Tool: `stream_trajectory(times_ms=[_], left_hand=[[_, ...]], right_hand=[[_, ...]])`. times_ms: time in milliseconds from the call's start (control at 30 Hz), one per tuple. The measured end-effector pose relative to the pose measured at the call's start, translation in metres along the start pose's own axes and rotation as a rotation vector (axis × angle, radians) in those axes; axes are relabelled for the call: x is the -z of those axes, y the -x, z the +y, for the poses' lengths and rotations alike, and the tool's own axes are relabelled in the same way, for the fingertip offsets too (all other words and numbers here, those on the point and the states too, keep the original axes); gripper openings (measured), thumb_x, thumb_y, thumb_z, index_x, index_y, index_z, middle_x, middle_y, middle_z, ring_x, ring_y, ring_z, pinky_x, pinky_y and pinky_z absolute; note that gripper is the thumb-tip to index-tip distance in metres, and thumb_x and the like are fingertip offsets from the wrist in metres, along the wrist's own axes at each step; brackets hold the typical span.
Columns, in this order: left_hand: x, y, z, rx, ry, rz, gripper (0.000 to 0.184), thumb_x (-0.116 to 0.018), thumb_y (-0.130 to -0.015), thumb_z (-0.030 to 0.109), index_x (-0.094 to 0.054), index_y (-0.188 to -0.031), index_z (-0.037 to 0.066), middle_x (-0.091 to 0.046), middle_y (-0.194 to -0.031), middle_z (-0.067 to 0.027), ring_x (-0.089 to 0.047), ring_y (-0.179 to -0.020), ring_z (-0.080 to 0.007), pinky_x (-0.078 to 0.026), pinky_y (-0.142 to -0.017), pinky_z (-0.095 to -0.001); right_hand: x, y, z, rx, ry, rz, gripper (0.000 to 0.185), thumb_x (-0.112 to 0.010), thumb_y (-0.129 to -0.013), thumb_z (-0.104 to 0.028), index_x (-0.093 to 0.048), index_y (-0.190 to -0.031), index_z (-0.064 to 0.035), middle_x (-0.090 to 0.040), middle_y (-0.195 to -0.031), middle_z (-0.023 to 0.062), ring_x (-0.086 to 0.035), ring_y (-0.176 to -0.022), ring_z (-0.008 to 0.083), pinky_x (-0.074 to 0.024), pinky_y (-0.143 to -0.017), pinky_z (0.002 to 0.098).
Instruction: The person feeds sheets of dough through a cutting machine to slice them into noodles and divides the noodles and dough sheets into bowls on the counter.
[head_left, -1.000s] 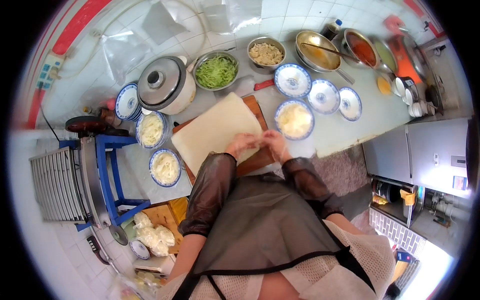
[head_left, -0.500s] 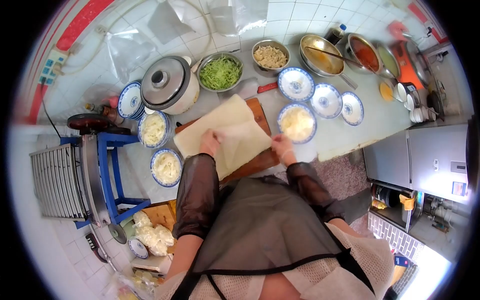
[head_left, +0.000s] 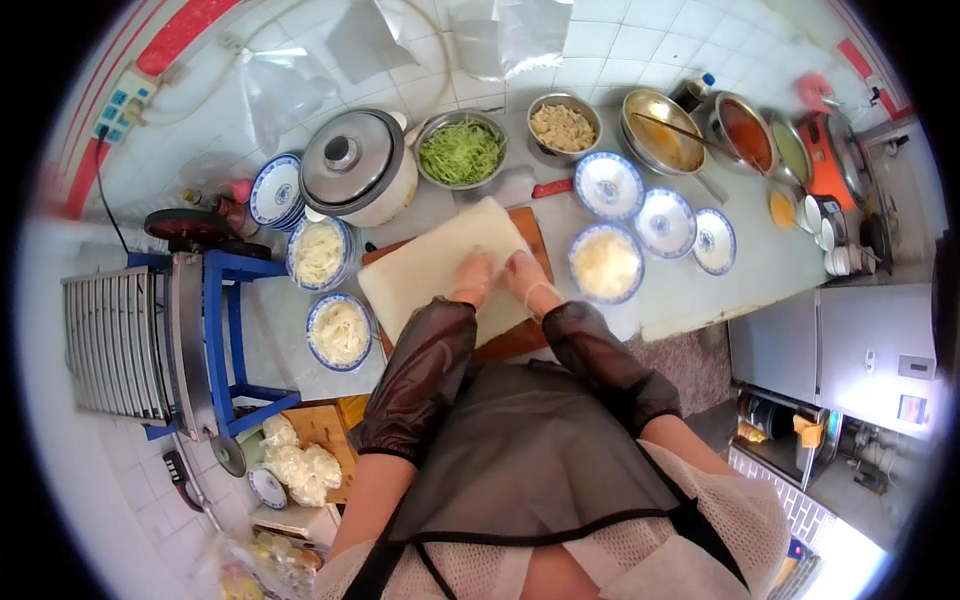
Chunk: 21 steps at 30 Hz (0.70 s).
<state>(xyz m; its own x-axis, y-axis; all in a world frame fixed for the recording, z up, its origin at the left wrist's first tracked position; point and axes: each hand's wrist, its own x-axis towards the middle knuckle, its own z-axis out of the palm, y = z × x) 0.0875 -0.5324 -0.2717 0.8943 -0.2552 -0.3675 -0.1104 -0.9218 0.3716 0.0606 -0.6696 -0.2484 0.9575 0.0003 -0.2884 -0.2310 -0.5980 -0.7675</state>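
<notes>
A soft, pale, flat sheet of food (head_left: 430, 255) lies folded on a brown wooden cutting board (head_left: 533, 243), tilted and overhanging its left side. My left hand (head_left: 475, 273) rests on the sheet near its right edge, fingers stretched out and slightly blurred. Close beside it, my right hand (head_left: 533, 284) has its fingers closed at that same edge of the sheet. Both hands appear to wear clear thin gloves. Just right of the board stands a bowl of pale yellowish food (head_left: 606, 262). A red-handled knife (head_left: 552, 188) lies behind the board.
Two bowls of white shreds, one a front bowl (head_left: 339, 332), stand left. Behind are a lidded pot (head_left: 350, 160), a basin of green shreds (head_left: 462, 150), a bowl of pale pieces (head_left: 564, 128) and a pan (head_left: 662, 130). Blue-rimmed bowls (head_left: 665, 222) and red sauce (head_left: 745, 133) are right.
The sheet's right part is folded inward, so more board shows on the right. My right hand has moved left with that edge, and my left hand has moved right to meet it.
</notes>
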Motion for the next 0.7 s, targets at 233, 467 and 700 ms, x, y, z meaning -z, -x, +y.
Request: stream_trajectory(times_ms=[233,467,700], left_hand=[[0.019,-0.010,-0.106,0.110,-0.012,0.180,0.018,-0.052,-0.078,0.022,-0.059,-0.087,0.008,-0.058,-0.096,-0.0156,-0.057,-0.087,-0.0310,-0.045,-0.076,-0.0427],[0.045,0.032,-0.238,0.353,0.793,0.726,0.014,-0.056,-0.075,0.016,-0.061,-0.084,0.005,-0.062,-0.088,-0.0155,-0.058,-0.081,-0.0324,-0.047,-0.068,-0.0397],[0.079,0.087,-0.160,0.404,1.413,0.651,0.012,-0.056,-0.077,0.014,-0.056,-0.083,0.004,-0.060,-0.082,-0.0068,-0.060,-0.071,-0.0216,-0.048,-0.063,-0.0321]], right_hand=[[-0.014,-0.011,0.021,0.080,0.042,0.056,0.011,-0.052,-0.077,-0.009,-0.055,-0.086,-0.0034,-0.058,-0.086,0.0214,-0.055,-0.084,0.0376,-0.0438,-0.073,0.0411],[-0.025,-0.025,0.040,0.130,0.050,0.059,0.011,-0.055,-0.074,-0.007,-0.057,-0.083,-0.0015,-0.059,-0.078,0.0166,-0.057,-0.077,0.0320,-0.0451,-0.069,0.0387],[-0.030,-0.018,-0.001,0.188,0.283,-0.006,0.022,-0.057,-0.072,-0.005,-0.061,-0.094,-0.0039,-0.059,-0.097,0.0184,-0.056,-0.095,0.0313,-0.0434,-0.084,0.0407]])
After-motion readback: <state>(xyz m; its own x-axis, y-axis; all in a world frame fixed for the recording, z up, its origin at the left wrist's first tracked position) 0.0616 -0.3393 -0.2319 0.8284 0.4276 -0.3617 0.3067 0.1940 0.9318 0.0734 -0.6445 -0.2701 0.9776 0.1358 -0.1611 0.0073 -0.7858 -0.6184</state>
